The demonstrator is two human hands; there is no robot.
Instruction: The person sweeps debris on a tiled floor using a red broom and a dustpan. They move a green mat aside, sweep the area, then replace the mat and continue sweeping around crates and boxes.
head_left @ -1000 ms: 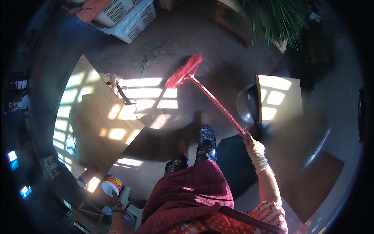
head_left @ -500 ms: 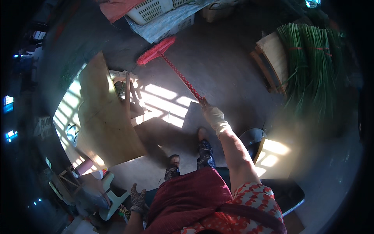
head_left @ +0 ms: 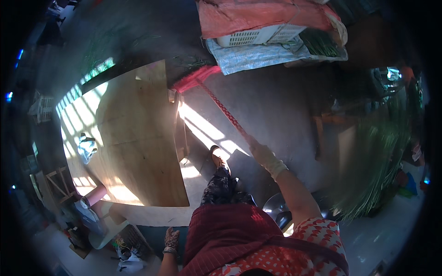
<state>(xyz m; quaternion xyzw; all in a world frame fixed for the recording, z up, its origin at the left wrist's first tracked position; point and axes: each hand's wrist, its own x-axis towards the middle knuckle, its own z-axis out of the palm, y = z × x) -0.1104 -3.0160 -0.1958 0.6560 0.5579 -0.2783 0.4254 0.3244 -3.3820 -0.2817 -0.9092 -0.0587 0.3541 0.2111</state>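
Observation:
My right hand (head_left: 264, 157), in a pale glove, is closed around the upper end of a broom (head_left: 224, 110) with a red, white-dotted handle. The handle slants away to the far left, and the red bristle head (head_left: 195, 79) is down by the far right corner of a wooden table (head_left: 138, 124), close to the edge of a blue sheet (head_left: 258, 57). Low beside my dark red apron, my left hand (head_left: 171, 240) wears a patterned glove. It holds nothing, and its fingers are apart.
White plastic crates (head_left: 258, 36) under red cloth stand ahead. Long green stalks (head_left: 377, 156) lie in bundles at the right. A pink roll (head_left: 94, 196) and a plastic bag (head_left: 86, 148) rest on the table. Green bits (head_left: 191, 62) are scattered on the floor behind it.
I have stepped forward and the view has turned, so the crates and table appear nearer. The broom head has come next to the table's far corner. My right hand keeps its grip.

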